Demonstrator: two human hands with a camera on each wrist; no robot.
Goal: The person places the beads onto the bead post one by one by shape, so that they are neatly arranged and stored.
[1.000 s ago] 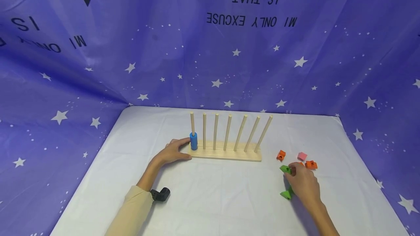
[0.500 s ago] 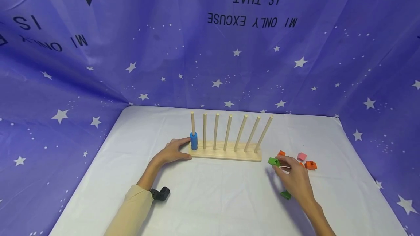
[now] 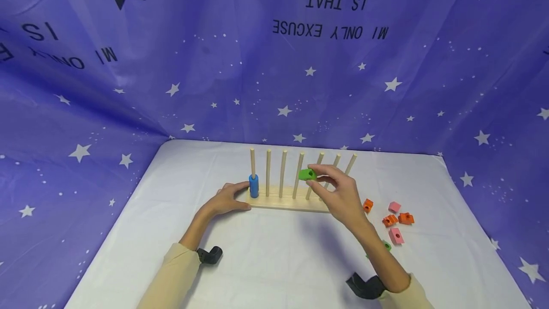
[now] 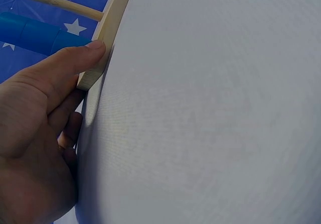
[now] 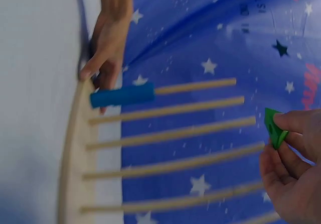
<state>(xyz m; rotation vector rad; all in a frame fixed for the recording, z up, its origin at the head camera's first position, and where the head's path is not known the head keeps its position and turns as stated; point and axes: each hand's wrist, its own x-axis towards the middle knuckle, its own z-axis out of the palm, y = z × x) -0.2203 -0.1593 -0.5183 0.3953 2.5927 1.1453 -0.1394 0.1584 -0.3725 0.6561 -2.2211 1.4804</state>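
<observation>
A wooden peg board (image 3: 287, 204) with several upright rods stands mid-table. Blue cylinder beads (image 3: 253, 187) are stacked on its leftmost rod. My left hand (image 3: 224, 199) grips the board's left end; in the left wrist view the thumb (image 4: 93, 50) lies on the base edge and the other fingers are partly hidden behind it. Between thumb and fingertips my right hand (image 3: 343, 197) pinches a green angular bead (image 3: 305, 174) with a hole in it. This bead is raised in front of the middle rods, and the hand covers parts of the right-hand ones.
Right of the board lie orange beads (image 3: 406, 218), pink beads (image 3: 396, 236) and green pieces (image 3: 387, 246), the latter partly behind the right forearm. Black wrist devices (image 3: 210, 255) sit on both arms. A purple star-printed cloth (image 3: 240, 85) walls in the white table (image 3: 266, 261).
My right hand has lifted the green bead from the loose pieces and carried it left and up to the rods. The left hand has stayed at the board's end.
</observation>
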